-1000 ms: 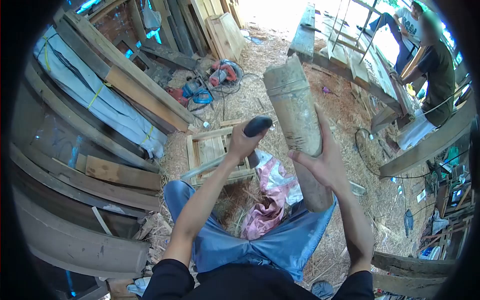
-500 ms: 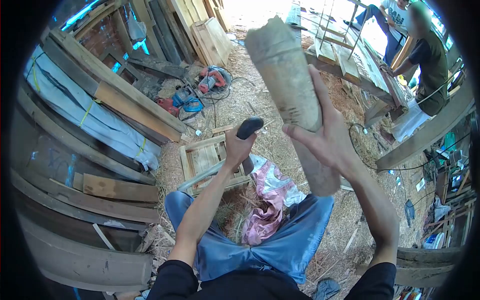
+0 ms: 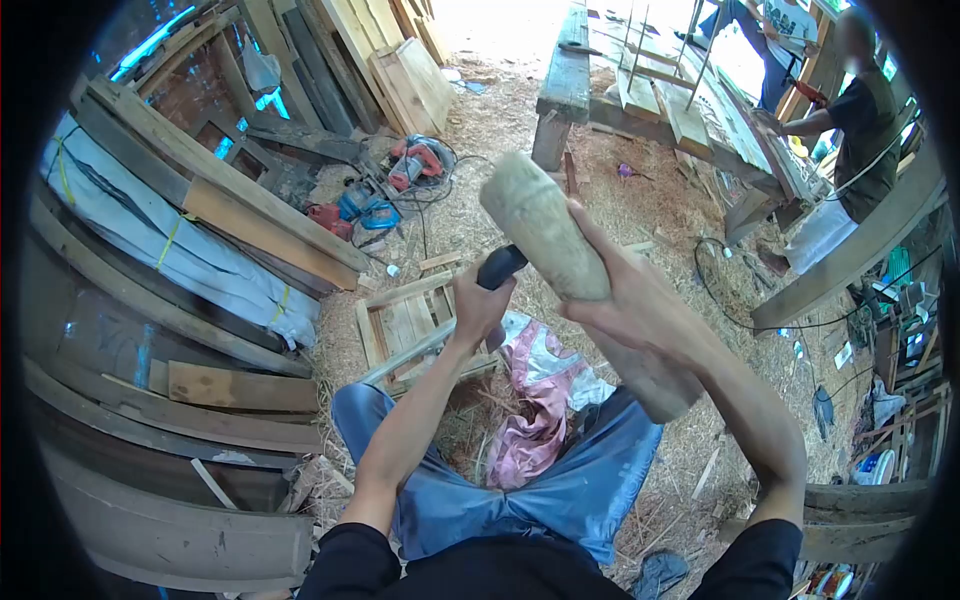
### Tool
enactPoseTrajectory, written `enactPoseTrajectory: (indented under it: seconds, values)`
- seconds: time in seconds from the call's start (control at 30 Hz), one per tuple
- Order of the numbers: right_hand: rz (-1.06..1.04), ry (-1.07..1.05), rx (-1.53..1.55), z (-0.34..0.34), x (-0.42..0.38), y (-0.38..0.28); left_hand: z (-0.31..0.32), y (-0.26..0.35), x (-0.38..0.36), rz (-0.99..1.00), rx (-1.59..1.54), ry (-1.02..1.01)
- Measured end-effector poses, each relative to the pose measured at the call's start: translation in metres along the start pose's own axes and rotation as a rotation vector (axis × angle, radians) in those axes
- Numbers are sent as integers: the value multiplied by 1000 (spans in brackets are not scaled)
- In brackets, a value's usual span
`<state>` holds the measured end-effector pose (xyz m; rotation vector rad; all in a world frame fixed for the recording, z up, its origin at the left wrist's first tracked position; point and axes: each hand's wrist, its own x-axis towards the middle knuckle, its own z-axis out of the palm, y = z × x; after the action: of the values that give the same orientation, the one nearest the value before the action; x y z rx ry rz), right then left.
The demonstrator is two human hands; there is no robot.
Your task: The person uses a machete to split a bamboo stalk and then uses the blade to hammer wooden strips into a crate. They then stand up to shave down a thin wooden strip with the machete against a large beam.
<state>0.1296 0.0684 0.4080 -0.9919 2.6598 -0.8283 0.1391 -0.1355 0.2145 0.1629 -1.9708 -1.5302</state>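
My right hand (image 3: pixel 635 295) is wrapped round a thick, pale wooden club (image 3: pixel 545 220), held tilted over my right knee. The club's broad end points up and away, close beside the black end of a tool handle (image 3: pixel 501 267). Around that handle my left hand (image 3: pixel 481 305) is closed in a fist; the tool's lower part is mostly hidden. Beneath the left hand is a slatted wooden frame (image 3: pixel 400 335) on the floor. A pink and white cloth (image 3: pixel 535 400) lies between my legs.
Red and blue power tools (image 3: pixel 385 195) with cables lie ahead to the left. Long planks (image 3: pixel 230 180) and a wrapped bundle (image 3: pixel 170 240) line the left side. At the upper right, a person (image 3: pixel 860 130) stands by a workbench (image 3: pixel 690 130), another person behind. Shavings cover the floor.
The club has swung down and tipped, its broad end now lower and beside the black handle end. My left hand has barely moved. The view has shifted slightly.
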Motion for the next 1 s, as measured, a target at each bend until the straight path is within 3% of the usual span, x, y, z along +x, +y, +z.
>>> enactPoseTrajectory:
  seconds: [0.1, 0.17, 0.23, 0.27, 0.3, 0.37, 0.47, 0.67, 0.9, 1.0]
  values:
    - [51, -25, -50, -9, -9, 2, -8, 1, 8, -17, -12, -9]
    - [15, 129, 61, -7, -13, 4, -14, 4, 14, -76, -68, 14]
    - [-20, 180, 100, -4, -18, 8, -37, 8, 27, -134, -17, 235]
    - [-46, 238, 145, -1, -21, 11, -57, 19, 31, -361, -218, 287]
    - [-57, 237, 155, 3, -25, 14, -82, -5, 42, -375, -408, 268]
    - [-102, 318, 200, 13, -26, 21, -120, 4, 49, -340, -739, 266]
    - [-193, 355, 342, 34, -16, 25, -151, 20, 55, -372, -827, 332]
    - [-182, 276, 325, 50, -10, 17, -157, 47, 48, -303, -700, 339]
    - [-224, 281, 352, 55, -15, 5, -79, 30, 9, -177, -233, 182]
    - [-91, 180, 467, 50, -25, 4, -61, 18, 3, -174, -269, 63]
